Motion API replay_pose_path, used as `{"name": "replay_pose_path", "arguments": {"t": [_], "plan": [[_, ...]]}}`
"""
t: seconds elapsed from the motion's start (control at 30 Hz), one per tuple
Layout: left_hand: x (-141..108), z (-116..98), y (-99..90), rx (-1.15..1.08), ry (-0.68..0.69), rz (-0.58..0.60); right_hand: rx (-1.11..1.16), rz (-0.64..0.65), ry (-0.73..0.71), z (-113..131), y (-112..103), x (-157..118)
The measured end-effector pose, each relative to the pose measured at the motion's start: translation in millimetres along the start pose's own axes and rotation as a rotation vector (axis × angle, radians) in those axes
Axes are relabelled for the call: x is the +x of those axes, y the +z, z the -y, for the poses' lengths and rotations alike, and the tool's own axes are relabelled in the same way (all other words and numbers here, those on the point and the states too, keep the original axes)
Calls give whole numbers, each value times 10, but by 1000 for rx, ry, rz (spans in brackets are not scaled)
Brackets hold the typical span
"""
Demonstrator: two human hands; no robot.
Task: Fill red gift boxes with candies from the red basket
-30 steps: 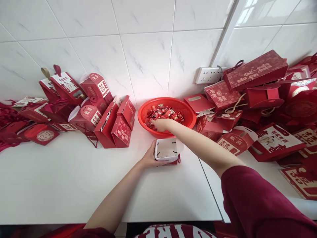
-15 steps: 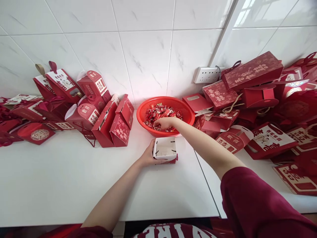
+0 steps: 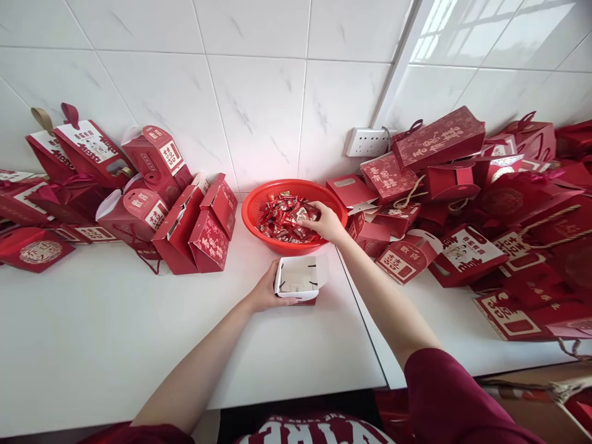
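My left hand [image 3: 265, 291] is wrapped around the left side of a small gift box [image 3: 298, 295], red outside and white inside. Its top stands open, with dark cord ends showing on the inner walls. Just behind it, a red plastic colander [image 3: 256, 229] holds a heap of wrapped candies [image 3: 282, 221]. My right hand [image 3: 326, 223] is over the right part of the heap, thumb and fingers closed on a wrapped candy [image 3: 303, 214] in red and cream. Whether it grips more than one piece is hidden.
Finished-looking red gift boxes [image 3: 210, 242] stand to the left of the colander. More red boxes [image 3: 439, 139] are piled on the right, by a white power strip [image 3: 369, 142] against the tiled wall [image 3: 259, 105]. All rest on a white tabletop [image 3: 115, 327] with a seam.
My right hand has drawn up and to the right within the colander, and a wrapped candy now shows at its fingertips. My left hand keeps the box in place. The view has turned right.
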State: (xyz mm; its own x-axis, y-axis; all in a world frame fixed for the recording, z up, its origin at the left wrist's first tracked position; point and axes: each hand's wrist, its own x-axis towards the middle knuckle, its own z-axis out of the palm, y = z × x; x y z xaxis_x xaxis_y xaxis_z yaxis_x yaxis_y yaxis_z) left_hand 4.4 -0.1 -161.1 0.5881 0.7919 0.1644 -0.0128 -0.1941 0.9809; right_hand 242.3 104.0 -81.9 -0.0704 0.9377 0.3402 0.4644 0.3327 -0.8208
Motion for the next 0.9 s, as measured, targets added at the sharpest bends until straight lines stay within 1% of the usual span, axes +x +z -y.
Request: {"name": "replay_pose_path", "arguments": {"t": [0.07,0.23,0.53,0.63,0.7,0.77,0.8,0.83,0.9], "plan": [[-5,-10,3,0,-7,3,62,-33,38,-33,13,-6],[-47,-39,10,12,-20,17,339,4,97,-108,59,7],[-45,-26,0,-2,-14,27,346,8,58,-104,46,-59],[-40,-2,1,12,-3,13,342,-6,29,-67,30,-106],[-40,8,5,3,0,13,385,-4,-9,-11,10,-177],[-41,13,9,-5,4,13,458,52,-47,75,-18,-297],[-41,16,10,-5,9,11,486,110,-66,127,-35,-373],[-42,21,11,-7,14,10,493,190,-85,185,-55,-453],[-40,38,9,-13,20,17,417,367,-137,315,-106,-611]]}}
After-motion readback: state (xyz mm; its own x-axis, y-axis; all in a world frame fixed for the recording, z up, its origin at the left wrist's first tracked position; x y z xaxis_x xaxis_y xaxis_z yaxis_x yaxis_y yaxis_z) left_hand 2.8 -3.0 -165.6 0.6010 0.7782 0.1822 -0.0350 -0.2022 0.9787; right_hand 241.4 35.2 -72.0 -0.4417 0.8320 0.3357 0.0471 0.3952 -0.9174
